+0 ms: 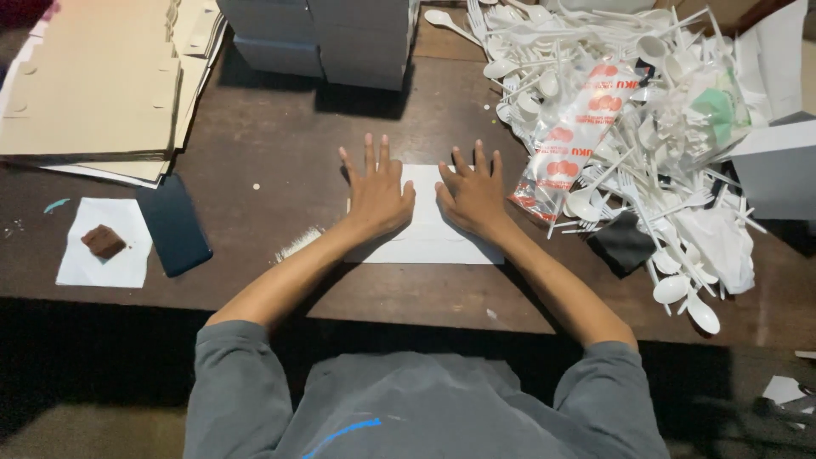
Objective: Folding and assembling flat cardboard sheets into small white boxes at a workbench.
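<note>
Head view: left hand [376,197] & right hand [473,197] lie spread, palms pressed flat on thin white flat cardboard sheet [425,238], just left of heap of white plastic spoons & forks [629,127]. Sheet prob light, bendy; take by an edge.

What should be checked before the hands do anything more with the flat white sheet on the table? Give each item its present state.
1. Both hands flat on the white sheet: ok, left hand and right hand press it, fingers spread.
2. Hands free of other things: ok.
3. Sheet fully on the table: ok, inside the near edge.
4. Sheet clear of the cutlery pile: not ok, a red and white printed bag lies at its right edge.
5. Dark phone clear of the sheet: ok, apart to the left.
6. Sheet's folds or creases: cannot tell.
</note>
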